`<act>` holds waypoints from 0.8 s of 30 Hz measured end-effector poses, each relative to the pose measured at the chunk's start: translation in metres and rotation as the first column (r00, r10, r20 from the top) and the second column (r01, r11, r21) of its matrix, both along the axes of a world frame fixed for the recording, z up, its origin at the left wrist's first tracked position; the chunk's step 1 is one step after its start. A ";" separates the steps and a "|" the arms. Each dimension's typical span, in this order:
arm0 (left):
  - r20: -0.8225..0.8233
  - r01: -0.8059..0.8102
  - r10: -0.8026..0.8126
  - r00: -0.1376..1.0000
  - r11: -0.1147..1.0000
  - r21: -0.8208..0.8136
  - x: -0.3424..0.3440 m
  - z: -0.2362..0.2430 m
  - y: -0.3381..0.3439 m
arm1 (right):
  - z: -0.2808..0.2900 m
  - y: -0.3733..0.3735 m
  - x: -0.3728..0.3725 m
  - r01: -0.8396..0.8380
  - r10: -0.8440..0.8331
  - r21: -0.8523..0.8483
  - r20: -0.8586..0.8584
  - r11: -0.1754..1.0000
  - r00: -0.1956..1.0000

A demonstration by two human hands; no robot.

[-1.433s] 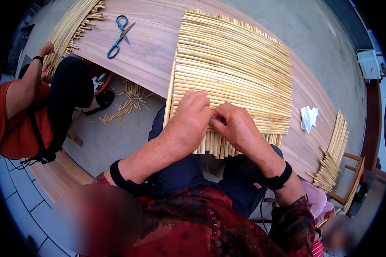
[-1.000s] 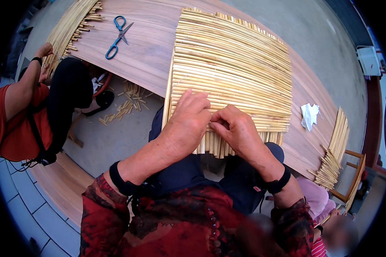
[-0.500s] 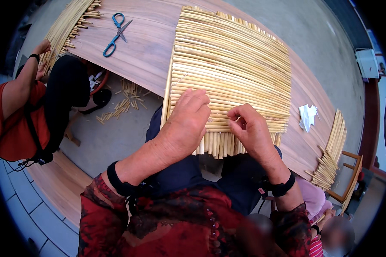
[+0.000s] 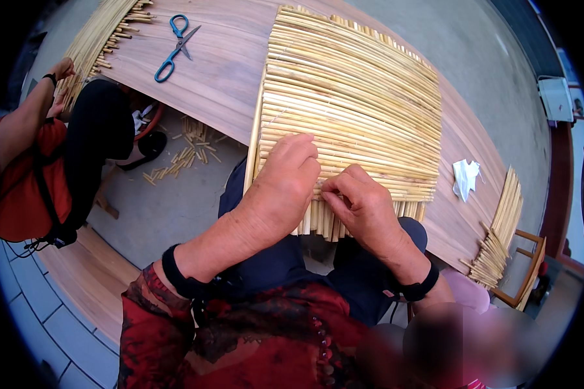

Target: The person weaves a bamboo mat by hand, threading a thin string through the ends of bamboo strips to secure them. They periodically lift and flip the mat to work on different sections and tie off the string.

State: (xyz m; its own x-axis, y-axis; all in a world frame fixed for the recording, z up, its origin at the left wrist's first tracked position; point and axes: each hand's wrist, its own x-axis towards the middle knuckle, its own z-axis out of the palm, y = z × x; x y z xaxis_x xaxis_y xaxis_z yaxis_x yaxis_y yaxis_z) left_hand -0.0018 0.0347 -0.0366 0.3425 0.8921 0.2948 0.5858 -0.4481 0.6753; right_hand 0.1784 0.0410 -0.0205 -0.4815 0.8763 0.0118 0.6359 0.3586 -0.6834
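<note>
A mat of straight pale-yellow reeds (image 4: 350, 91) lies over the table edge and my lap, short reed ends jutting along its top and bottom. My left hand (image 4: 282, 185) presses on its lower left part with bent fingers, their tips partly hidden. Just right of it, my right hand (image 4: 363, 211) is pinched at the mat's lower band, thumb and forefinger together; whatever is between them is too small to make out. Blue-handled scissors (image 4: 175, 48) lie left of the mat, and a crumpled white paper (image 4: 464, 178) lies to its right.
The wooden table (image 4: 214, 78) also carries reed bundles at left (image 4: 97, 32) and right (image 4: 499, 233). A person in orange (image 4: 32, 188) works at the left; another, partly blurred, sits at lower right near a wooden chair (image 4: 532, 253). Cut reed pieces (image 4: 182, 155) litter the floor.
My right hand has shifted left, back beside my left hand, with its fingertips down on the mat's lower band. My left hand stays in about the same place.
</note>
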 end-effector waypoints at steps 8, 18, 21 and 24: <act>0.053 -0.018 0.016 0.998 0.999 0.035 -0.008 0.004 -0.007 | -0.004 0.008 -0.006 -0.023 0.023 -0.008 0.005 1.000 1.000; 0.052 0.030 -0.032 0.998 0.999 0.043 -0.016 0.003 -0.011 | 0.003 0.016 -0.013 -0.010 0.017 -0.106 0.067 0.994 0.998; 0.089 -0.012 0.007 0.996 0.999 0.050 -0.014 0.002 -0.012 | 0.007 0.015 -0.020 -0.012 0.021 -0.071 0.131 0.997 0.991; 0.081 -0.015 0.009 0.997 0.997 0.075 -0.014 0.000 -0.012 | 0.005 0.015 -0.020 -0.003 0.011 -0.073 0.119 0.997 0.993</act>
State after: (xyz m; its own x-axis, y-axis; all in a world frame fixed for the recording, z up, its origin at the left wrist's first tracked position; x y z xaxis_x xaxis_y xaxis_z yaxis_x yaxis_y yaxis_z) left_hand -0.0156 0.0226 -0.0365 0.3046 0.8700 0.3876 0.5366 -0.4930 0.6848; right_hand 0.1583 0.0565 -0.0156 -0.4819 0.8693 -0.1096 0.7122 0.3157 -0.6270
